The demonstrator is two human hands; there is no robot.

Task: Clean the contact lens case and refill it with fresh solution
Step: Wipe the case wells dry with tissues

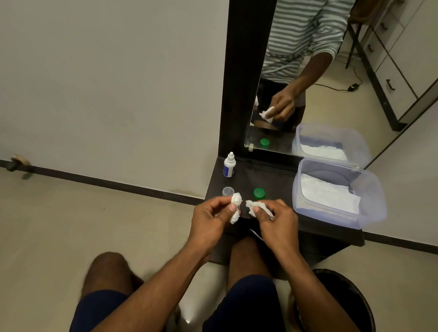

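Note:
My left hand (212, 218) pinches the white contact lens case (235, 207) between thumb and fingers, holding it on edge above the front of the dark shelf (277, 179). My right hand (276, 221) grips a crumpled white tissue (255, 206) just to the right of the case, a small gap between them. A green cap (259, 193) and a clear grey cap (228, 191) lie on the shelf behind my hands. The small white solution bottle (229, 165) with a blue label stands upright at the shelf's back left.
A clear plastic box (368, 205) holding white tissues sits on the shelf's right side. A mirror (327, 69) rises behind the shelf. A dark round bin (354, 297) stands on the floor at lower right. My knees are below the shelf.

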